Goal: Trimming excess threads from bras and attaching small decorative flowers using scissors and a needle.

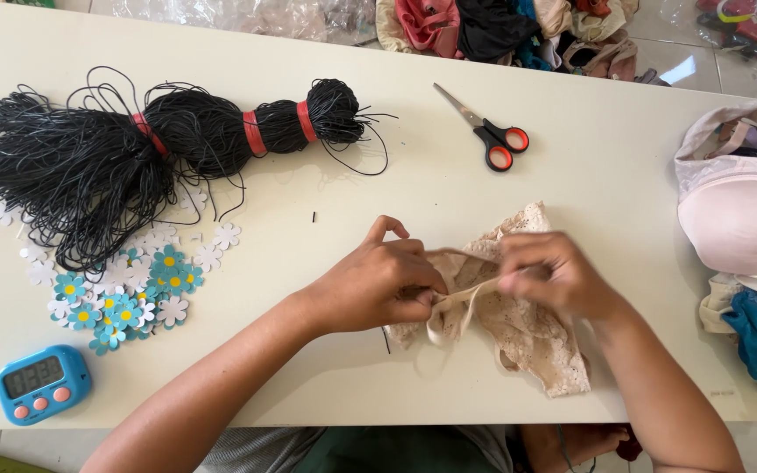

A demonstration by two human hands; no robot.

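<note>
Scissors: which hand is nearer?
Right. The right hand is below the scissors and slightly to their right, gripping the beige lace garment. The left hand is below and farther off to their left, pinching the same garment.

Small rounded blue timer (43, 384) with grey screen and pink buttons, table's near-left corner.

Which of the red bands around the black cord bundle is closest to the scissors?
The rightmost red band, near the knobbed end of the black cord bundle; the other two sit farther left of the scissors.
</note>
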